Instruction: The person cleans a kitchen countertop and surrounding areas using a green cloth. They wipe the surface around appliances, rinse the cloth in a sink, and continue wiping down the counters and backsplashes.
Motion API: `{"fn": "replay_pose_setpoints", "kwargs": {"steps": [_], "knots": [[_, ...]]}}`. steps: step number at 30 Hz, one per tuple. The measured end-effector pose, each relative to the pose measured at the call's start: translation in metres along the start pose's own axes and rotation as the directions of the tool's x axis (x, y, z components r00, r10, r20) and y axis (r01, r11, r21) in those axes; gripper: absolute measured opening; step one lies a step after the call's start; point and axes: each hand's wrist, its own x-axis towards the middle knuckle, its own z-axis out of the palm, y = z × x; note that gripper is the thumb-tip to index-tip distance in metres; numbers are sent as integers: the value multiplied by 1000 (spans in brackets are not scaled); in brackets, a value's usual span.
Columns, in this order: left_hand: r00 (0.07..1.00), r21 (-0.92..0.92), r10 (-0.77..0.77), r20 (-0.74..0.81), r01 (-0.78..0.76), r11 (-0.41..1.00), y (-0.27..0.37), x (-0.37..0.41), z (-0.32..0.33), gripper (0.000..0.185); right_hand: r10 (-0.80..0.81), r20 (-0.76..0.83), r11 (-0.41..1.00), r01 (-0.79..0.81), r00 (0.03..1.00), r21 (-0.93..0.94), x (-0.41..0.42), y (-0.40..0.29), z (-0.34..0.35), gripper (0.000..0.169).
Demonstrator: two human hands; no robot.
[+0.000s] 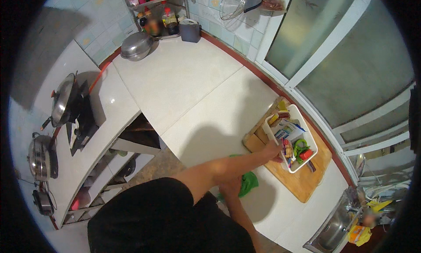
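My left hand reaches across to the near rim of a white plastic basket. Its fingers are partly hidden, so whether they grip the rim or something by it is unclear. Inside the basket lie packets, a packet of brown pieces, curled green peppers and a red item. The basket rests on a wooden cutting board. Below my left forearm, my right hand holds a bunched green cloth or bag, partly covered by the arm.
A small dark item lies on the board. A steel sink is at lower right. Across the white counter stand a lidded metal pot, a grey container and a bottle rack. A lidded wok sits on the left stove.
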Motion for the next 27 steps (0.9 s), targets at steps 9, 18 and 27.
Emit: {"fn": "replay_pose_setpoints", "kwargs": {"steps": [9,18,27], "knots": [[890,64,-370,268,367,928,73,-112,-127,39,35,-119,992,-48,992,-114,205,0,25,60],[992,-16,-125,-35,124,992,145,-221,-290,37,320,-513,869,-463,797,-177,431,95,30,55],[998,-96,-62,14,63,993,144,-200,-286,35,-102,-216,994,91,971,-59,372,-37,65,58]]}}
